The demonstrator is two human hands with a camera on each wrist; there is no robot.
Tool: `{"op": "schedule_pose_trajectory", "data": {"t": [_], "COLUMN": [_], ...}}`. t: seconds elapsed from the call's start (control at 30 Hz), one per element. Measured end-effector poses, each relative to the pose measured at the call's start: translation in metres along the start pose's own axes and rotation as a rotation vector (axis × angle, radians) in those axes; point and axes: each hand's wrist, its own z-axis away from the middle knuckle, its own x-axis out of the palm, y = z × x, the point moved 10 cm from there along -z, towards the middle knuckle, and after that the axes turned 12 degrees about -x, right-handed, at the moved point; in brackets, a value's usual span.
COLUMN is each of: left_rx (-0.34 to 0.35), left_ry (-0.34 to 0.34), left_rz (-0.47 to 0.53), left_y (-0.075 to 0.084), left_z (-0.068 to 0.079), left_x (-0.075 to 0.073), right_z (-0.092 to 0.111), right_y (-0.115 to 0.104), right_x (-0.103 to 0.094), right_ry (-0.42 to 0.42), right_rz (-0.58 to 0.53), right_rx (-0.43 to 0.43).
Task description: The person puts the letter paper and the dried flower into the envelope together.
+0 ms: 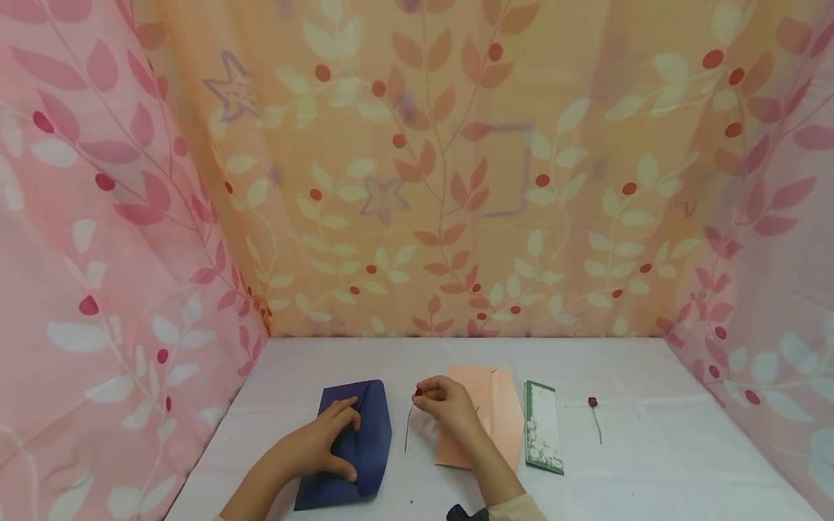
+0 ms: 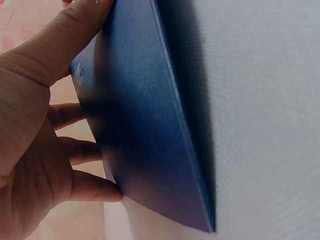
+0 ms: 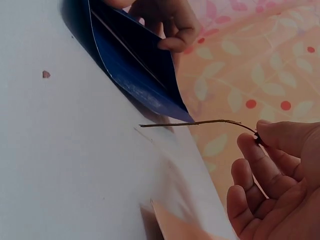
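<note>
A dark blue envelope lies on the table at the left, its flap unfolded to the right. My left hand grips it, thumb near the lower part of the opening and fingers toward the upper part; in the right wrist view the envelope's pocket gapes. Just right of it, my right hand pinches a small dried red rose by its head between thumb and index finger. The rose's thin brown stem hangs down, apart from the envelope. Most of the bloom is hidden by the fingertips.
A peach envelope lies under the right forearm, with a dark stem end showing on it. To its right are a green-bordered floral card and another dried rose. A tiny fragment lies near the front. Patterned curtains surround the table.
</note>
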Motion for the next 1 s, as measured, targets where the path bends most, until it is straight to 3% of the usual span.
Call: {"op": "schedule_pose_trajectory", "data": {"t": [0.43, 0.8, 1.0], "left_rx": [0.002, -0.01, -0.001], "left_ry": [0.017, -0.001, 0.001], "left_rz": [-0.003, 0.02, 0.018], "left_y": [0.0, 0.0, 0.0], "left_z": [0.0, -0.001, 0.0], "left_x": [0.0, -0.002, 0.001], "right_z": [-0.004, -0.015, -0.009], "right_y": [-0.006, -0.006, 0.004], "right_x": [0.025, 0.042, 0.053], "right_ry": [-0.052, -0.023, 0.002], "right_rz": [-0.077, -0.097, -0.225], "right_rx": [0.014, 0.034, 0.108]}}
